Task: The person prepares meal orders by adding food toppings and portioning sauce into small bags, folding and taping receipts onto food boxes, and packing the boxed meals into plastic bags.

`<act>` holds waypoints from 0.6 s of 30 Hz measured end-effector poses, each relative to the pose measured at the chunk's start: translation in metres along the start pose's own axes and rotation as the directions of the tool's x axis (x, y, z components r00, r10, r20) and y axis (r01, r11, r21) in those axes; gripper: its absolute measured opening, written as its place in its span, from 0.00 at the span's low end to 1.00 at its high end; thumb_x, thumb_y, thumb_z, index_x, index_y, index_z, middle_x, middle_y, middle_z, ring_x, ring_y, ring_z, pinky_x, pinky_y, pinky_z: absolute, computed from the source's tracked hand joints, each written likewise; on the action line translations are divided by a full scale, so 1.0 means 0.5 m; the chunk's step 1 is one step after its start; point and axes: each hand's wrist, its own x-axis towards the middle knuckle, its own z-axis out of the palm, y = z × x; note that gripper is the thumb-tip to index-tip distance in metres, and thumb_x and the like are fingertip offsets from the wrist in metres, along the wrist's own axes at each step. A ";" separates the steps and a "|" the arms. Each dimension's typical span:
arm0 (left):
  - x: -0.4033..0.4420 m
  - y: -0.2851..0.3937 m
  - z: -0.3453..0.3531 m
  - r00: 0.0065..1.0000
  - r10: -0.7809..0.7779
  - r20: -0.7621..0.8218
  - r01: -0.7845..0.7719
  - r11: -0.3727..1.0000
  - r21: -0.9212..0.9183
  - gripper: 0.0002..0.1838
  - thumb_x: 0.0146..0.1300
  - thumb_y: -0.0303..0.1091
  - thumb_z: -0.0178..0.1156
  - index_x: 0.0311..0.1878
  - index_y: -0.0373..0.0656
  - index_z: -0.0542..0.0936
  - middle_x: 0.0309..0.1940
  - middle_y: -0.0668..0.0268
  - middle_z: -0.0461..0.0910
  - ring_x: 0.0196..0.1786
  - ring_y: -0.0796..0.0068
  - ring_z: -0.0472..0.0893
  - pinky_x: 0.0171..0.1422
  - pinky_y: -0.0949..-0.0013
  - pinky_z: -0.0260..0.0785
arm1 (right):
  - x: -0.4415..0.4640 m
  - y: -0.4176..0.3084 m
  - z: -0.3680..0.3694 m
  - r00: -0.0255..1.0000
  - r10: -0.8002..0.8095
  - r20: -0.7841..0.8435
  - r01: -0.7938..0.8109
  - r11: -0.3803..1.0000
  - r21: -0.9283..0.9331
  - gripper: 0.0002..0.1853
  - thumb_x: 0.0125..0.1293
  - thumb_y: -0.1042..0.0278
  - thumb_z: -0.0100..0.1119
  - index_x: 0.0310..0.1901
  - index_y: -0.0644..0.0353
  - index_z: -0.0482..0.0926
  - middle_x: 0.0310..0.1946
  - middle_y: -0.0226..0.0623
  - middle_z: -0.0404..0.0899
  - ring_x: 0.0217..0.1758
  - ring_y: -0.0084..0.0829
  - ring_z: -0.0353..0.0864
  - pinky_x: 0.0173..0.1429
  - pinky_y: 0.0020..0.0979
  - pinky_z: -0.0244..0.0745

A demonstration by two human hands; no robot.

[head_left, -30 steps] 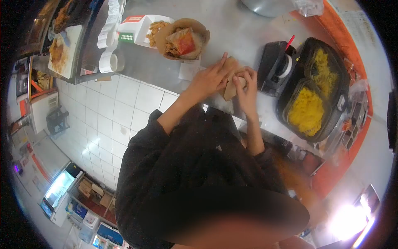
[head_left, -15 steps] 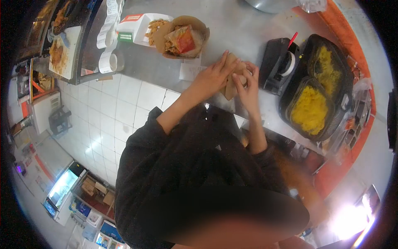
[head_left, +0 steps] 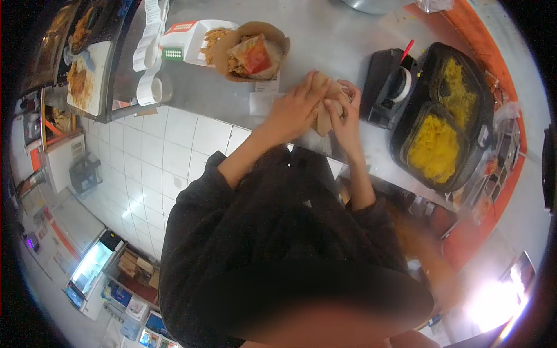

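Between my two hands is a small folded piece of brown paper (head_left: 324, 120), held above the front edge of the metal counter. My left hand (head_left: 294, 110) has its fingers pressed on the paper's left and upper side. On the right side, my right hand (head_left: 346, 118) grips the paper with bent fingers and thumb. Left of the hands, a round brown paper container (head_left: 231, 72) holds fried food and a red and clear packet (head_left: 257, 57). Small white slips (head_left: 262, 103) lie just below it.
A white box (head_left: 184, 52) with fried pieces stands at the back left, near curled receipts (head_left: 148, 35). Right of my hands are a black tape dispenser (head_left: 380, 87) and a black tray (head_left: 422, 72) of yellow food. A metal bowl (head_left: 374, 4) sits at the top.
My left hand's fingers have closed in over the paper, and my right hand's fingers have shifted on it. The counter items appear slightly displaced as the view moves.
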 end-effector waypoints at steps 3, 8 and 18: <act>0.012 -0.034 -0.011 0.996 0.085 0.025 -0.074 0.955 -0.288 0.32 0.61 0.35 0.53 0.70 0.55 0.60 0.69 0.46 0.51 0.62 0.44 0.67 0.59 0.53 0.69 | 0.006 -0.003 -0.020 0.996 0.032 0.082 -0.033 0.999 0.015 0.10 0.61 0.70 0.60 0.44 0.62 0.78 0.59 0.44 0.61 0.61 0.41 0.63 0.66 0.38 0.58; 0.021 -0.051 0.000 0.984 0.176 -0.025 -0.174 0.925 -0.338 0.31 0.62 0.37 0.53 0.70 0.63 0.59 0.71 0.48 0.49 0.61 0.44 0.69 0.57 0.52 0.70 | 0.006 -0.004 -0.007 0.997 0.055 0.055 -0.058 0.997 0.056 0.11 0.62 0.70 0.58 0.45 0.63 0.77 0.59 0.45 0.60 0.62 0.42 0.63 0.67 0.37 0.57; 0.012 -0.034 -0.015 0.991 0.098 0.092 -0.079 0.978 -0.191 0.33 0.64 0.37 0.50 0.72 0.64 0.54 0.72 0.50 0.46 0.60 0.48 0.71 0.52 0.53 0.73 | 0.004 -0.012 0.027 0.999 -0.020 -0.031 0.014 0.982 -0.187 0.18 0.60 0.73 0.58 0.53 0.62 0.73 0.57 0.49 0.62 0.60 0.48 0.60 0.65 0.41 0.58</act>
